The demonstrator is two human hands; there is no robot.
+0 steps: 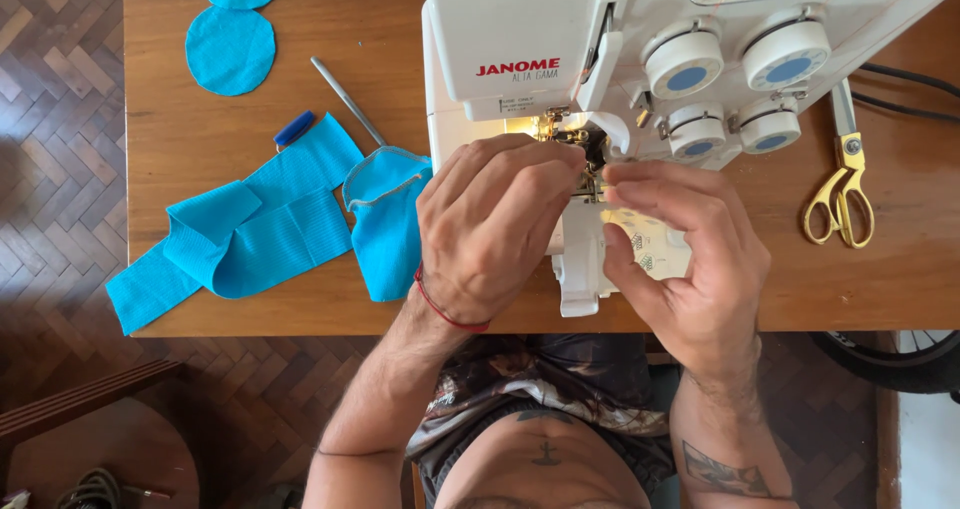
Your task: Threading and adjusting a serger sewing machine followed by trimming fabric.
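A white overlock sewing machine (540,29) stands on a wooden table (300,309). My left hand (495,229) reaches up to the needle area (575,139) with fingers pinched together near the lit presser foot; a red cord circles the wrist. My right hand (680,259) sits beside it, fingertips pinched at the same spot, just touching the left fingers. Whatever they pinch is too small to make out, perhaps a thread. A blue fabric piece (385,219) lies left of the machine, partly under my left hand.
Folded blue ribbed fabric strips (240,234) lie on the table's left. Two blue fabric circles (230,49) sit at the far left corner. A blue-handled tool (295,127) and a metal rod (345,99) lie nearby. Gold-handled scissors (843,184) rest right of the machine.
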